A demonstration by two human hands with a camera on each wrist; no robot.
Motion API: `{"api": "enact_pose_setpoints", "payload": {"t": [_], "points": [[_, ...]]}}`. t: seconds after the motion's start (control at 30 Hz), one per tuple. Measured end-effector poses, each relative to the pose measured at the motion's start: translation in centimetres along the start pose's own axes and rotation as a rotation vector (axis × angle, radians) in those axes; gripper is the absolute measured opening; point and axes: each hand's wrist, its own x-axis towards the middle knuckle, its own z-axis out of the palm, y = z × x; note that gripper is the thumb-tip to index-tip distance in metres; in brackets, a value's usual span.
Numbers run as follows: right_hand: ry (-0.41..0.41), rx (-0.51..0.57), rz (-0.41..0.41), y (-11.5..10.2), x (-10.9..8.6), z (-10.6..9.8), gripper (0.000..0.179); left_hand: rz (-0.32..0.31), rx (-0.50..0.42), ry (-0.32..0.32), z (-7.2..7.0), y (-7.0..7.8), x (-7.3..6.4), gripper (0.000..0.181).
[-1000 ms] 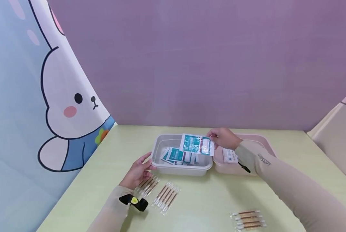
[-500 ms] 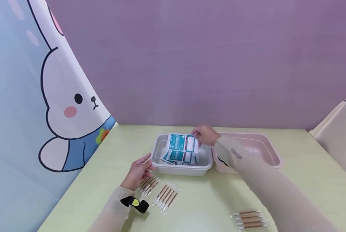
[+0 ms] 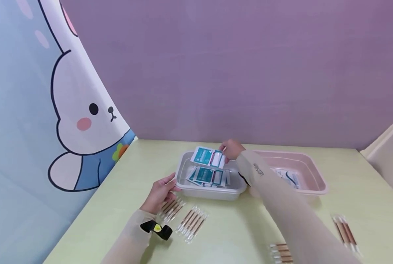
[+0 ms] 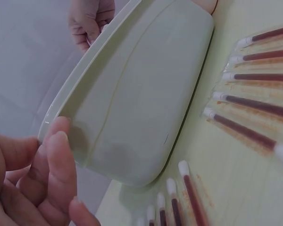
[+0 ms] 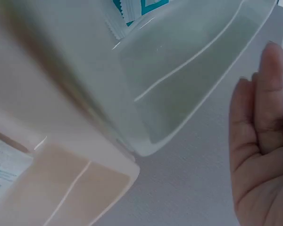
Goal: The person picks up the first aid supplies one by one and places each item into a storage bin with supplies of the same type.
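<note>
My left hand (image 3: 160,194) pinches the left end of a pale grey plastic tray (image 3: 212,194), its thumb and fingers at the rim. Above this tray, my right hand (image 3: 233,150) holds a flat teal-and-white sealed packet (image 3: 204,157) by its right end. Similar packets (image 3: 204,175) lie overlapping on the tray floor below. In the left wrist view, the fingers (image 4: 61,165) bend against the outside of the tray corner. The right wrist view has the right palm (image 5: 264,183) at the edge, with most of the held packet out of frame.
A pink tray (image 3: 310,165) stands against the grey one's right side, with white packets (image 3: 286,176) inside, partly behind the right sleeve. Clear packs of cotton swabs lie in front: two near the left hand (image 3: 192,223), others at right (image 3: 346,233) and under the right forearm (image 3: 280,253).
From beside the pink tray, my right hand has carried the packet left over the grey tray, then slightly farther back. The left hand keeps its hold on the rim. The head view has shifted slightly.
</note>
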Motion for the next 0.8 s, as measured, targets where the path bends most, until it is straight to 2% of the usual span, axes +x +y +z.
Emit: {"api": "enact_pose_setpoints", "payload": {"t": [0.2, 0.53, 0.6, 0.8], "points": [[-0.027, 0.037, 0.074, 0.1, 1.3, 0.4, 0.019, -0.015, -0.022, 0.001, 0.3, 0.2, 0.2, 0.045], [-0.117, -0.014, 0.086, 0.5, 2.8, 1.1, 0.016, -0.024, -0.022, 0.016, 0.3, 0.2, 0.2, 0.044], [-0.125, -0.034, 0.079, 0.5, 2.8, 1.1, 0.014, -0.022, -0.025, 0.017, 0.3, 0.2, 0.2, 0.044], [-0.156, -0.038, 0.165, -0.1, 2.3, 1.3, 0.012, -0.008, -0.039, 0.006, 0.5, 0.2, 0.3, 0.044]]}}
